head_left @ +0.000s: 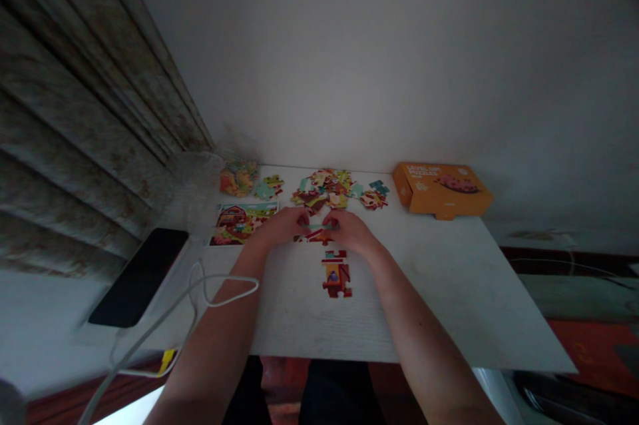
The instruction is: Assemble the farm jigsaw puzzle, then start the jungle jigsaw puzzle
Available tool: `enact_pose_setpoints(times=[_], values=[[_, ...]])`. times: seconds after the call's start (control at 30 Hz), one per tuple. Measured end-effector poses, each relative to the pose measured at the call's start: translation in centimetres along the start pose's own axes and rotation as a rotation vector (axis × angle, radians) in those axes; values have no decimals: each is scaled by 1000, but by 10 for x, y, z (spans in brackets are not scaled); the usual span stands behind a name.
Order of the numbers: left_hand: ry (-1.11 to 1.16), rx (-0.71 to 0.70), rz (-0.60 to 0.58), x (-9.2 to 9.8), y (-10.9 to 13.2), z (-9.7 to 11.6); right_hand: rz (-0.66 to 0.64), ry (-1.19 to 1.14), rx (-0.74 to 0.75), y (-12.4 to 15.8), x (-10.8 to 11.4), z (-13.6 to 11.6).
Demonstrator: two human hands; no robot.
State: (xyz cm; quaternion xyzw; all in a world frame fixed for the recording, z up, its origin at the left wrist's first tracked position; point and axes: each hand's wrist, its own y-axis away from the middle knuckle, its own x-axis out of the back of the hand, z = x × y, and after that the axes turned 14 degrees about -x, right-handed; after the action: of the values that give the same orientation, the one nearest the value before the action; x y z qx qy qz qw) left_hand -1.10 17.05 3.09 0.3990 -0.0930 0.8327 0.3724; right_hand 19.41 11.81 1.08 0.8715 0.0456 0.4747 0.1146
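Left hand (287,225) and right hand (348,228) mid-frame, each grip pinched on a puzzle strip (316,235), puzzle pieces (335,278) just below, orange box (446,190) right of centre, phone (140,278) lower left

Puzzle pieces (315,236), partly covered by the fingers (330,220), exact contact too blurred to tell. Printed card (233,225), lower right corner hidden behind the left forearm (219,325); orange box (444,193), smallest print illegible. Curtain (64,72), white cable (144,335) and red item (594,352), cut off by the left, bottom and right edges respectively.
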Motion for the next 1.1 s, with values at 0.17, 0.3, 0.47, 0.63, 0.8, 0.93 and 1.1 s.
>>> enact_pose_setpoints(times=[0.17, 0.3, 0.47, 0.63, 0.8, 0.93, 1.1], values=[[-140, -31, 68, -8, -2, 2, -5, -26, -6, 0, 4, 2], [-171, 18, 64, -12, -3, 5, -166, -49, -33, 5, 20, 17], [-130, 9, 78, -14, -5, 4, -318, 166, -32, 19, 32, 23], [-55, -60, 47, -16, -9, 7, -270, 233, -44, 22, 28, 11], [-26, -70, 17, -17, -10, 12, -264, 144, -11, 20, 30, 8], [-50, -53, 30, -18, -11, 10, -302, 136, 35, 20, 31, 6], [-78, -39, 51, -18, -11, 7, -316, 155, 56, 20, 30, 3]])
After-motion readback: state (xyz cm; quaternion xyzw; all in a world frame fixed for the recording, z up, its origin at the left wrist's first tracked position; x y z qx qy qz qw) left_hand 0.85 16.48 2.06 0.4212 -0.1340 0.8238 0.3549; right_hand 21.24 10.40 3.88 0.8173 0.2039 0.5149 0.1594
